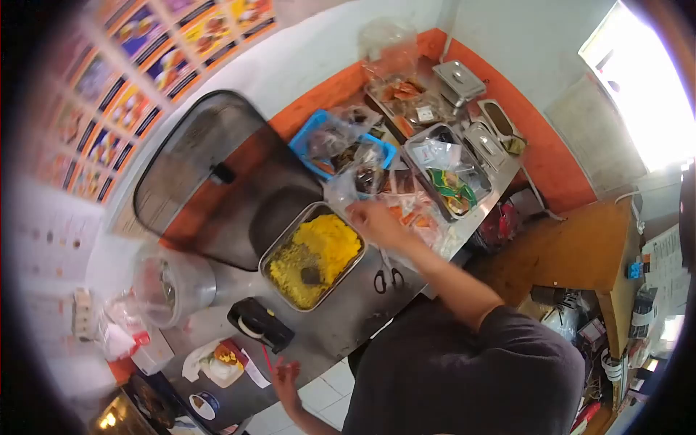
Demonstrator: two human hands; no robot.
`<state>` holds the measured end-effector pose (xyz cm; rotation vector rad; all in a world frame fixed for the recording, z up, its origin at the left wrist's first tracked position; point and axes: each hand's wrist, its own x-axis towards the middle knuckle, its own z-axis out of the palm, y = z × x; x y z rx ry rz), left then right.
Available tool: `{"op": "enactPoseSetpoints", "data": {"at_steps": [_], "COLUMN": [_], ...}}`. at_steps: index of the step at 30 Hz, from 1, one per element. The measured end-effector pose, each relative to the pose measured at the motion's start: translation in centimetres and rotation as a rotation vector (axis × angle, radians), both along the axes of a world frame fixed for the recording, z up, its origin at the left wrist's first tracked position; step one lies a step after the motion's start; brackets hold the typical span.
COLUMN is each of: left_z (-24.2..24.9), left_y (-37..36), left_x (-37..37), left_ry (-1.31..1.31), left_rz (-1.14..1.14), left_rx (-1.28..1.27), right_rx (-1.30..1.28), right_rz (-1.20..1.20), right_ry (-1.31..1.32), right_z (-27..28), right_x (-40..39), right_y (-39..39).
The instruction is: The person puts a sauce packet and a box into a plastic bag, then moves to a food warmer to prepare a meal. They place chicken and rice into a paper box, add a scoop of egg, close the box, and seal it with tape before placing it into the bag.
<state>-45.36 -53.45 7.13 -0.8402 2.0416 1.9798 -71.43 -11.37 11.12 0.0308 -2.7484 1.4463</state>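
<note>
- Tray of yellow food: middle of the table.
- Right grip: blurred beside its right rim, hold unclear; best clear the food.
- Left grip: half-curled near front edge, hold unclear.

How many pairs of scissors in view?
1. The black-handled scissors lie on the metal counter, between the tray of yellow food and the right forearm. Others could be hidden under the plastic bags.
</note>
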Motion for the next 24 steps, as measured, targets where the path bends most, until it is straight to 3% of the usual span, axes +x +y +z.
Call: {"op": "enactPoseSetpoints", "data": {"at_steps": [4,6,9,12,17,21,24], "left_z": [0.2,0.3,1.3,1.4,2.5,3.9,1.5], "left_y": [7.8,10.4,12.9,13.9,15.6,17.2,15.9], "left_x": [-0.3,-0.2,-0.6,-1.0,-2.8,-3.5,-2.0], "left_ry": [-0.137,-0.294,-0.343,-0.396,-0.388,-0.441,-0.415], "left_rz": [-0.204,-0.532,-0.612,-0.526,-0.488,-0.341,-0.364], "left_rx": [0.052,-0.137,-0.322,-0.422,-0.55,-0.46,-0.458], "right_rx": [0.056,0.121,0.296,0.281,0.79,0.764,0.65], "right_rz": [-0.183,-0.227,-0.334,-0.359,-0.429,-0.424,-0.392], "right_ry": [0.113,0.184,0.196,0.227,0.12,0.043,0.233], "right_z": [0.5,-0.2,0.8,0.1,-3.8,-4.8,-2.2], "right_x": [-5.0,-8.7,-14.6,-20.6,-28.1,-30.6,-30.0], "right_y": [15.6,22.5,29.2,33.7,34.9,36.5,37.7]}}
